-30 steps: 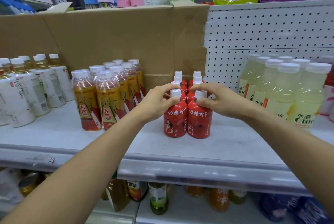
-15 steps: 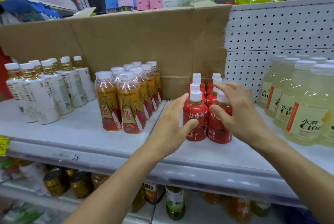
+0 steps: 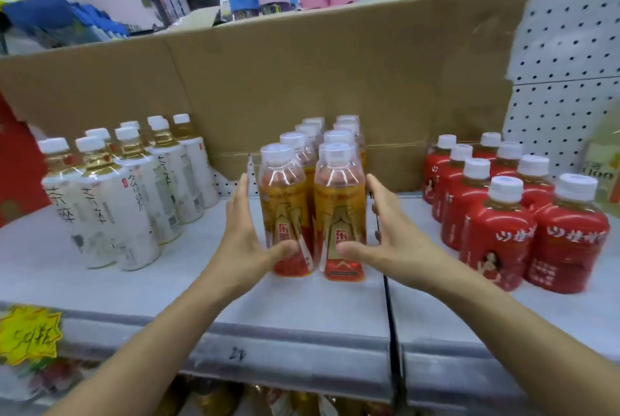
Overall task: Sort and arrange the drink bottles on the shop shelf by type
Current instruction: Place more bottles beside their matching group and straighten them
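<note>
Head view: left hand (image 3: pixel 246 241) and right hand (image 3: pixel 397 244), fingers straight, flank the orange bottles (image 3: pixel 339 214) at shelf (image 3: pixel 302 308) centre, thumbs touching; white bottles (image 3: pixel 134 201) at 9 o'clock, red bottles (image 3: pixel 500 231) at 3 o'clock, each grouped; probably only squaring up remains.

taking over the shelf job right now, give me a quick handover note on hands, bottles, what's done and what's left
Hands: left hand open, fingers straight along the left side of the orange bottles, thumb on the front one; right hand open, same on the right side.
Bottles: white tea bottles left, orange centre, red bottles right, all upright on the shelf.
Done: types grouped apart.
To do: probably square up the orange rows.
</note>
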### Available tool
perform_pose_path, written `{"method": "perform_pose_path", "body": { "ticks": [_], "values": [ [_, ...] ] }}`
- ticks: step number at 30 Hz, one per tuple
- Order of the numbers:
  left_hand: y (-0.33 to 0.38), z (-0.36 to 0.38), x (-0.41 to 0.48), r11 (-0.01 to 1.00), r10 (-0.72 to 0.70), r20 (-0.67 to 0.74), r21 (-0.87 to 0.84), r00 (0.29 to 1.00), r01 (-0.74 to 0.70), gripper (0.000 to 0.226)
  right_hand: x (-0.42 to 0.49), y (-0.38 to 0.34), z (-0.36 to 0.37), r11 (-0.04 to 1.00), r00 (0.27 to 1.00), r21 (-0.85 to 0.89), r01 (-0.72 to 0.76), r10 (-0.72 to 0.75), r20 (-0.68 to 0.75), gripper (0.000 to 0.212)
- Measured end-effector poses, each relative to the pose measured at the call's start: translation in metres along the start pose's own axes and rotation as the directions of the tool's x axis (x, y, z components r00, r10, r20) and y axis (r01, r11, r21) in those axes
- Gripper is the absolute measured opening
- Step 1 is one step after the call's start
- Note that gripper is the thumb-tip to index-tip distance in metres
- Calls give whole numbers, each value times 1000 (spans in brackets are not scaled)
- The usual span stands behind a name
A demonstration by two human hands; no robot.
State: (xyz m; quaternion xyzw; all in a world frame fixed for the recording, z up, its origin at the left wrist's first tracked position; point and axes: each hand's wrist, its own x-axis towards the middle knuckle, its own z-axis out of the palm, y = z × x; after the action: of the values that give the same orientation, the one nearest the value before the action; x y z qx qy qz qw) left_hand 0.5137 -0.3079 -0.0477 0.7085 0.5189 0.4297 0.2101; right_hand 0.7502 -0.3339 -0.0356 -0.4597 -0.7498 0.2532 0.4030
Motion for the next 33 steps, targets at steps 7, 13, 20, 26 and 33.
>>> {"method": "perform_pose_path", "body": {
  "ticks": [7, 13, 20, 26, 33],
  "values": [
    [-20, 0, 40, 948, 125, 433, -318, 893, 22, 92, 21, 7, 30, 979, 991, 172, -105, 117, -65, 81],
    [-31, -1, 45, 914, 181, 445, -405, 877, 17, 99, 24, 12, 26, 959, 973, 181, -217, 228, -45, 86],
    [-33, 11, 42, 902, 151, 420, -429, 895, 49, 110, 24, 4, 17, 951, 959, 134, -279, 282, -7, 78],
    [-32, 16, 43, 910, 148, 418, -412, 896, 42, 113, 22, 1, 10, 948, 954, 108, -300, 299, 19, 75],
    [-15, 7, 28, 960, 126, 292, -276, 948, -43, 81, 18, -9, 27, 974, 963, 59, -218, 225, -151, 93]
  ]
}}
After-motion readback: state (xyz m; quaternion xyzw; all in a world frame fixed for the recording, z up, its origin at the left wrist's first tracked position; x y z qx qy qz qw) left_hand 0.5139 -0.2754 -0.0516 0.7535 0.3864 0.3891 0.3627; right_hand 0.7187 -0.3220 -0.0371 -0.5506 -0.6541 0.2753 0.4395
